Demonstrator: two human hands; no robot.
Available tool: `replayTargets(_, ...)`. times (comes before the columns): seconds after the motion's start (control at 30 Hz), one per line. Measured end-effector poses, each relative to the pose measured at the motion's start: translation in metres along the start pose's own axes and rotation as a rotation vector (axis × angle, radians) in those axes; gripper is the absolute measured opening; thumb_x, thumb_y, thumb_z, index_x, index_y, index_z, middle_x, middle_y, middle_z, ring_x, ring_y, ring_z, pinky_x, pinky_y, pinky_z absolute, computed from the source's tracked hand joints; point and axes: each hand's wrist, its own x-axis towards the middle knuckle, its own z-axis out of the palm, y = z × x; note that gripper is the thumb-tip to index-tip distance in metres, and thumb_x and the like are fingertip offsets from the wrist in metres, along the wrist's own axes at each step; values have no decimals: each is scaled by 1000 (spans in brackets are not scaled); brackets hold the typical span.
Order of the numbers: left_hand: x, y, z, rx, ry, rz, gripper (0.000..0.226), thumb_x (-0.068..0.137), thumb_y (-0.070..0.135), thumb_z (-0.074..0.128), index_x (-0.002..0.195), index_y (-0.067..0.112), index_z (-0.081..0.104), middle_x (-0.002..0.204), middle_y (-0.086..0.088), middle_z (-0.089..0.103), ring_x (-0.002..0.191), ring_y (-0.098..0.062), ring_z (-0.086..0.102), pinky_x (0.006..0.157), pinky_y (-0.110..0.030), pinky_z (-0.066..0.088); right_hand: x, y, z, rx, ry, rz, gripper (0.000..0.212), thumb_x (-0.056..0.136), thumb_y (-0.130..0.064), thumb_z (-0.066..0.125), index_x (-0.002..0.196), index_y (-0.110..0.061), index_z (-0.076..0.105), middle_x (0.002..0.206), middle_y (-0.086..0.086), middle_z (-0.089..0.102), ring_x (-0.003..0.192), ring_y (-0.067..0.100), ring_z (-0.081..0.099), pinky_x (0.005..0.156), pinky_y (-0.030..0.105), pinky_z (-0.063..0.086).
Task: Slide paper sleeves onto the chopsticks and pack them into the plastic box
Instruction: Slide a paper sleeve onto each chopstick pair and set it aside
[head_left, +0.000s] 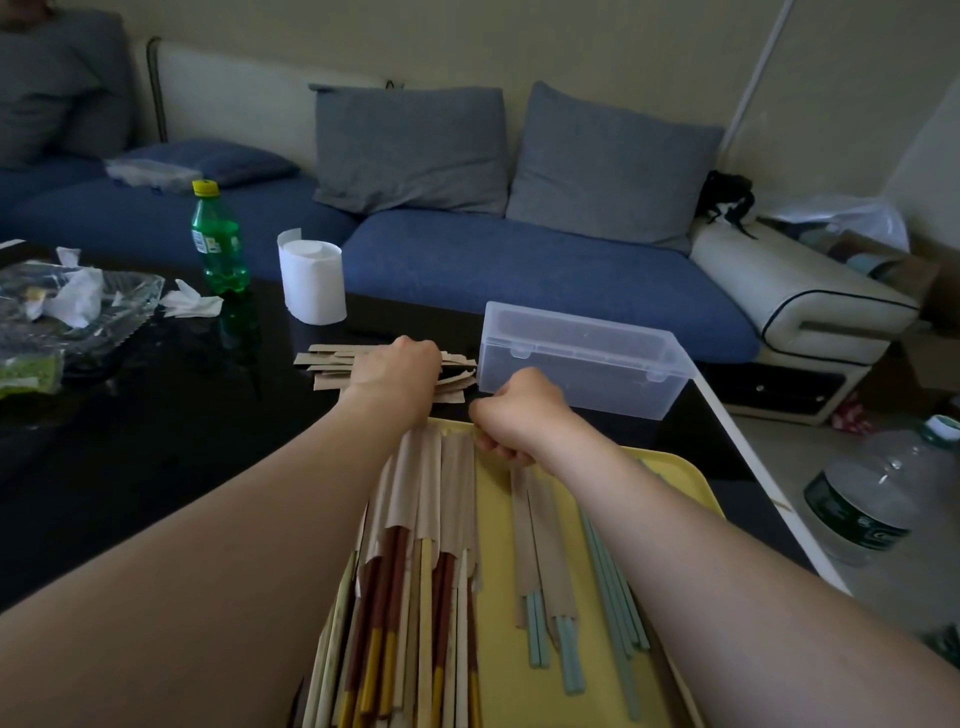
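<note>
A yellow tray (498, 623) lies in front of me with several sleeved brown and tan chopsticks (431, 499) on its left side. Bare pale-green chopsticks (618, 597) lie on its right. My left hand (397, 371) reaches past the tray onto a pile of brown paper sleeves (327, 366); its fingers curl down into the pile and are hidden. My right hand (514, 415) is a curled fist at the tray's far edge, gripping the top of a sleeved green pair (530, 525). The clear plastic box (582, 358) stands just beyond it on the black table.
A green bottle (218, 239), a tissue roll (311, 280) and a glass dish (88, 306) of crumpled tissue stand at the far left of the table. A blue sofa (519, 270) runs behind. The table's right edge (753, 467) is close, with a large water bottle (872, 499) on the floor.
</note>
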Motion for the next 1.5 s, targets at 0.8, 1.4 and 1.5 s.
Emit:
replayTargets(0.8, -55, 70, -20, -57, -2, 369, 58, 92, 82, 39, 106, 26, 48, 100, -2, 61, 86, -24, 63, 80, -46, 58, -59, 54, -77, -444, -174, 295, 20, 98, -15, 74, 107, 1, 69, 78, 15, 81, 59, 24, 78, 60, 32, 64)
replayTargets(1.4, -57, 80, 1, 141, -96, 494, 20, 109, 34, 50, 126, 25, 54, 124, -2, 57, 127, -28, 46, 118, -64, 27, -72, 77, -90, -253, -403, 429, 11, 101, -10, 73, 107, -2, 70, 76, 8, 73, 59, 16, 72, 52, 23, 61)
replayTargets(1.5, -54, 75, 6, 212, -69, 463, 27, 108, 27, 53, 134, 26, 49, 133, -6, 50, 140, -36, 35, 122, -72, 8, -73, 78, -92, -260, -327, 303, 7, 96, -16, 72, 94, -9, 72, 71, 5, 69, 56, 15, 66, 49, 21, 51)
